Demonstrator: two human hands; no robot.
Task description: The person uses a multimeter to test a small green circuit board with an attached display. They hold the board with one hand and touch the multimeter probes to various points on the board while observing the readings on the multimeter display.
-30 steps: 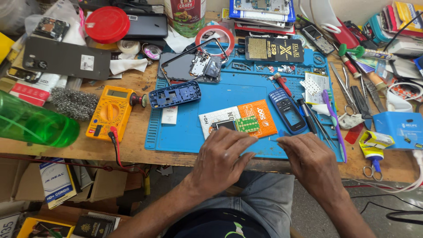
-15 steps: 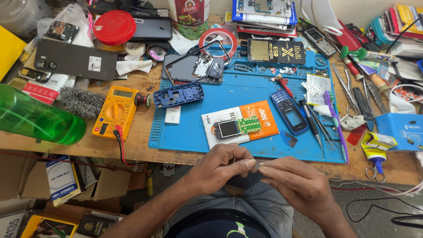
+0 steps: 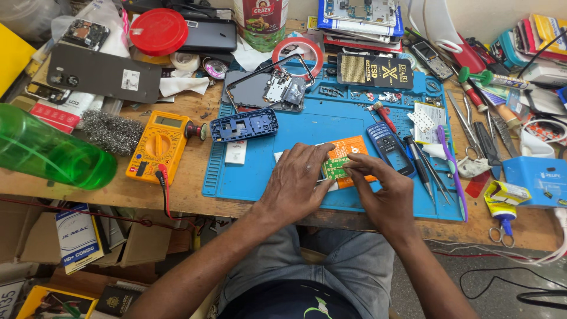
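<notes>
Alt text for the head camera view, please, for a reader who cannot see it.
A person's left hand and right hand press on a small green circuit board lying on an orange card on a blue work mat. A yellow multimeter, a blue phone frame and a green bottle lie to the left.

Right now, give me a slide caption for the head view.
Both hands, left and right, press a green circuit board onto an orange card on a blue mat.
</notes>
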